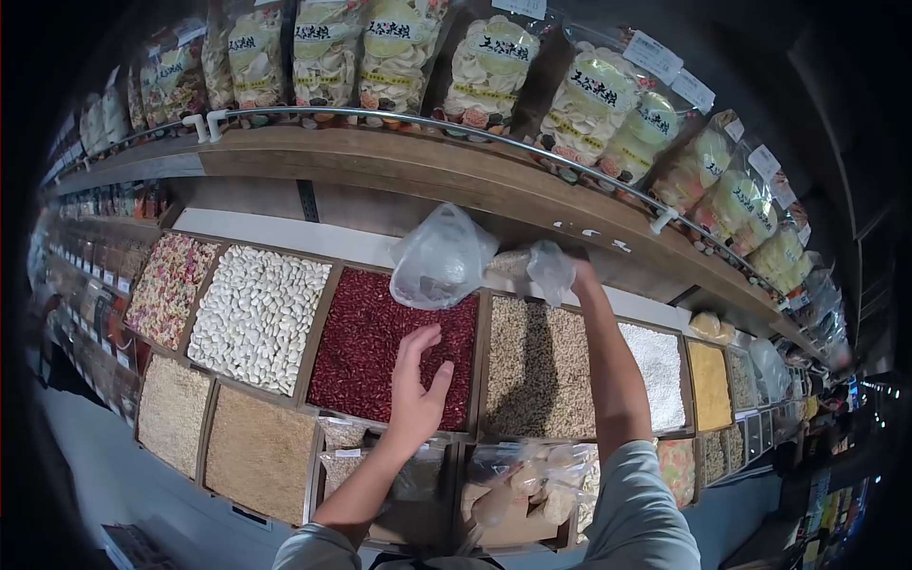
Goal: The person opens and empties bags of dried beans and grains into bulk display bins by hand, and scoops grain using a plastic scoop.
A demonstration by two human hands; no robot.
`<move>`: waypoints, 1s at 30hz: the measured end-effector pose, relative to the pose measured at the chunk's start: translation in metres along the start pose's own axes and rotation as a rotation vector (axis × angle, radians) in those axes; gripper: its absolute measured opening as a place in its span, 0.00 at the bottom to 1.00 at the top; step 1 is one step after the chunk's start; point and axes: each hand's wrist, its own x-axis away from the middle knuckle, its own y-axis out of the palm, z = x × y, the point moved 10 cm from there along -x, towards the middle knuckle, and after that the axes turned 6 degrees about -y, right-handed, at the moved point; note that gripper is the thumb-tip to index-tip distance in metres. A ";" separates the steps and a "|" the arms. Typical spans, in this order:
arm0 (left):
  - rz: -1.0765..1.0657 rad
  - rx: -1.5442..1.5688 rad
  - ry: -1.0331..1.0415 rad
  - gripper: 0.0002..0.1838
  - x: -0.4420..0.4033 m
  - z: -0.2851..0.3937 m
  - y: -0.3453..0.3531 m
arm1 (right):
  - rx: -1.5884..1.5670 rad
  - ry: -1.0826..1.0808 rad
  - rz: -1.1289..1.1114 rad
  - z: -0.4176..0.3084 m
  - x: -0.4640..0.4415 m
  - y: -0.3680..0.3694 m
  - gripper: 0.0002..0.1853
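My left hand (419,388) hovers above a bin of dark red kidney beans (366,323), its thumb apart from the bent fingers, holding nothing. Farther back, a crumpled clear plastic bag (442,258) rests at the rear edge of that bin, beyond my fingertips. My right hand (581,274) reaches to the back ledge under the shelf and grips a smaller clear plastic bag (550,273); the fingers are partly hidden. Next to it lies another pale plastic bag (508,263). Below my right arm is a bin of beige speckled grains or beans (575,366), with the arm's shadow across it.
White beans (256,313) and dried petals (171,285) fill bins on the left. White grain (654,370) and yellow grain (710,380) lie to the right. Bagged goods (532,480) fill front compartments. Overhead runs a wooden shelf (380,176) with a metal rail and several packets (489,71).
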 end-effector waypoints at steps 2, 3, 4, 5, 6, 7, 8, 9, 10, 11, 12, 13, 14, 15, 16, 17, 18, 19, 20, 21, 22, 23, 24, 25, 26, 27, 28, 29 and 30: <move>-0.001 0.003 0.008 0.19 0.008 0.008 0.001 | -0.413 -0.034 0.060 -0.031 -0.003 -0.014 0.17; -0.007 0.007 0.012 0.19 0.011 0.011 0.004 | -0.642 -0.018 0.125 -0.046 0.005 -0.022 0.16; -0.013 0.021 0.021 0.17 0.013 0.014 0.008 | -0.635 -0.024 0.131 -0.063 0.016 -0.027 0.16; -0.018 0.039 0.028 0.15 0.017 0.017 0.014 | -0.287 -0.114 0.138 -0.088 0.028 -0.038 0.17; -0.026 0.049 0.030 0.15 0.021 0.023 0.022 | -0.109 -0.157 0.143 -0.120 0.048 -0.039 0.18; -0.058 0.079 0.027 0.14 0.026 0.031 0.032 | 0.071 -0.197 0.156 -0.154 0.070 -0.039 0.19; -0.089 0.109 0.024 0.13 0.033 0.038 0.042 | 0.391 -0.119 0.145 -0.205 0.103 -0.016 0.18; -0.123 0.101 0.038 0.13 0.041 0.046 0.053 | 0.709 -0.036 0.129 -0.236 0.132 -0.006 0.18; -0.167 0.071 0.031 0.13 0.050 0.057 0.063 | 0.714 -0.034 0.135 -0.244 0.152 -0.016 0.18; -0.203 0.048 0.057 0.14 0.060 0.074 0.074 | 0.521 0.047 0.137 -0.240 0.174 -0.029 0.16; -0.236 0.023 0.084 0.14 0.071 0.090 0.086 | 0.324 0.123 0.137 -0.236 0.199 -0.036 0.14; -0.279 -0.004 0.136 0.15 0.083 0.105 0.100 | 0.247 0.153 0.253 -0.255 0.236 -0.031 0.11; -0.312 0.012 0.143 0.18 0.095 0.113 0.117 | 0.166 0.182 0.368 -0.270 0.278 -0.027 0.10; -0.348 -0.027 0.178 0.20 0.109 0.124 0.135 | 0.204 0.179 0.277 -0.273 0.303 -0.027 0.09; -0.384 -0.066 0.215 0.21 0.122 0.135 0.152 | 0.241 0.173 0.188 -0.276 0.328 -0.029 0.08; -0.427 -0.168 0.243 0.25 0.137 0.141 0.174 | 0.225 0.191 0.154 -0.279 0.355 -0.027 0.09; -0.464 -0.232 0.256 0.28 0.153 0.145 0.195 | 0.207 0.209 0.121 -0.282 0.381 -0.021 0.11; -0.533 -0.286 0.225 0.29 0.171 0.136 0.221 | 0.197 0.267 0.114 -0.277 0.409 -0.020 0.11; -0.602 -0.343 0.192 0.29 0.192 0.128 0.245 | 0.265 0.242 -0.006 -0.275 0.432 -0.014 0.11; -0.608 -0.379 0.223 0.28 0.212 0.138 0.258 | 0.232 0.256 -0.023 -0.265 0.457 -0.013 0.11; -0.609 -0.389 0.220 0.28 0.230 0.141 0.266 | 0.200 0.273 -0.044 -0.254 0.483 -0.011 0.12; -0.673 -0.360 0.186 0.25 0.252 0.136 0.278 | 0.188 0.274 -0.049 -0.248 0.509 -0.012 0.12; -0.735 -0.333 0.152 0.23 0.274 0.129 0.289 | 0.162 0.277 -0.085 -0.241 0.533 -0.009 0.12; -0.662 -0.238 0.255 0.19 0.292 0.131 0.294 | 0.137 0.276 -0.123 -0.236 0.555 -0.007 0.12; -0.659 -0.252 0.250 0.19 0.314 0.120 0.300 | 0.126 0.274 -0.132 -0.236 0.576 -0.007 0.12; -0.714 -0.160 0.219 0.18 0.332 0.121 0.303 | 0.219 0.260 -0.181 -0.240 0.595 -0.006 0.12; -0.786 -0.075 0.159 0.16 0.348 0.118 0.308 | 0.312 0.248 -0.227 -0.242 0.613 -0.006 0.12; -0.853 0.008 0.093 0.15 0.365 0.116 0.312 | 0.364 0.288 -0.285 -0.237 0.632 -0.012 0.11; -0.851 0.002 0.088 0.15 0.375 0.122 0.313 | 0.358 0.288 -0.290 -0.230 0.646 -0.017 0.11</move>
